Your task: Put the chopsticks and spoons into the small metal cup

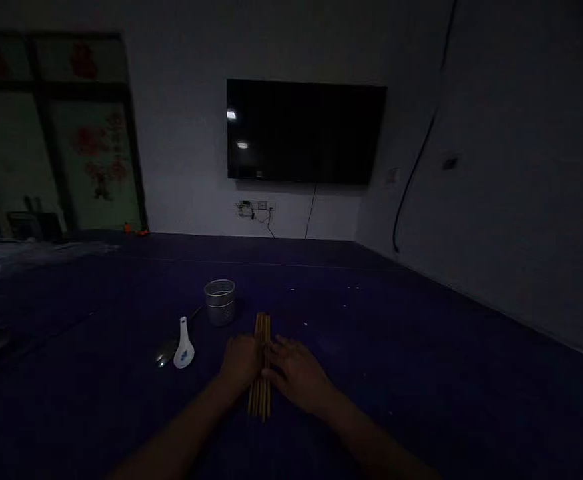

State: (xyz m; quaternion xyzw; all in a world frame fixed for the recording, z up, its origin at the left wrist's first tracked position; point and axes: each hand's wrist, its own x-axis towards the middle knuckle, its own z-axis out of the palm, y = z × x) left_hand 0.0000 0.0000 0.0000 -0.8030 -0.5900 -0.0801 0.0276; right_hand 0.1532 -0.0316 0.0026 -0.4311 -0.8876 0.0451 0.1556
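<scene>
Chopsticks [260, 400], or slim wooden sticks much like them, lie side by side in a narrow bundle on the dark blue surface [356, 413], straight in front of the person and between the two hands, their far ends pointing toward the wall. The left hand [242, 361] is curled over the bundle from its left side; its fingertips are lost in the gloom, so whether it grips the sticks or merely presses on them cannot be told. The right hand [299, 375] has its fingers parted, the tips at the bundle's right edge, not closed around it. No band shows around the sticks, so the main risk seems to be scattering: if the two hands push unevenly, or one lifts away early, single sticks could roll out or slide lengthwise and leave the ends ragged. A metal cup [221, 312] stands upright just beyond the left hand, and a wide swing of that wrist could tip it. The white spoon [184, 353] and the metal spoon [165, 353] lie to its left, where a straying forearm might knock them together. Poor light makes misjudged contact likelier.
</scene>
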